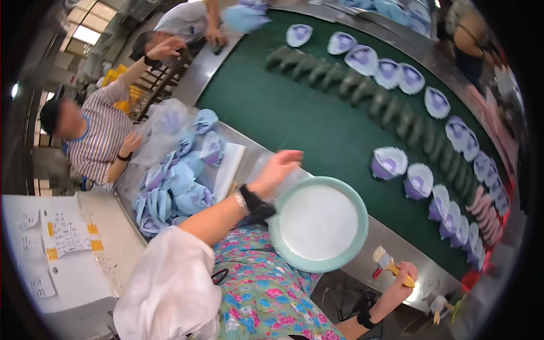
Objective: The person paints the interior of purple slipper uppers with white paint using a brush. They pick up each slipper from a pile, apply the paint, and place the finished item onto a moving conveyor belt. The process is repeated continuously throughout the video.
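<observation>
My left hand (280,170) is stretched out over the metal edge of the green belt, just beyond a pale green basin (362,226). Its fingers point right, a little blurred, and nothing shows in them. White liquid (315,222) fills much of the basin. At the lower right, my right hand (400,283) is closed around the yellow handle of a paintbrush (389,263), whose pale bristles point up and left, apart from the basin. Left of my left arm lies a heap of light blue and purple fabric pieces (184,181), which look like shoe uppers.
Along the green belt (266,107) run rows of cup-shaped purple-and-white pieces (390,162), a line of dark curved pieces (362,90) and some pink ones (484,215). A person in a striped shirt (105,130) is at the left, another person (184,22) beyond. Papers (65,226) lie lower left.
</observation>
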Action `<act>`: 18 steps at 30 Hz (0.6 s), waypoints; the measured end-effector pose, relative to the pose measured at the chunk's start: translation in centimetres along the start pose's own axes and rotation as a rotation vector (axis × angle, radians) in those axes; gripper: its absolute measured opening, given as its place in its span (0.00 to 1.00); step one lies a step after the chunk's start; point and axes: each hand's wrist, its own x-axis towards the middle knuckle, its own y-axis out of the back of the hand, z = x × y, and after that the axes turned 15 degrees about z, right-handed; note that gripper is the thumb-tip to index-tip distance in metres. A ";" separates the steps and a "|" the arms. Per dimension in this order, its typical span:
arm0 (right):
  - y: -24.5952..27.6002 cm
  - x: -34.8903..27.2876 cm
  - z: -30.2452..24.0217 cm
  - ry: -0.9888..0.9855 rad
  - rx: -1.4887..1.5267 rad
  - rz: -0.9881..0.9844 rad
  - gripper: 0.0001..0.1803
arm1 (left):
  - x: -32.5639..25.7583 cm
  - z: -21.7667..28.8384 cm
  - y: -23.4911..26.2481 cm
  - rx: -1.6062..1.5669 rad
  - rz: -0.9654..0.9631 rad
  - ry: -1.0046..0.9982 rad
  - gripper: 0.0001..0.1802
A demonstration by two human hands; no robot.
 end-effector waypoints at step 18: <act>-23.8 -16.2 -19.3 0.837 -0.170 -0.628 0.19 | 0.8 -1.3 21.0 0.836 -0.440 -0.865 0.08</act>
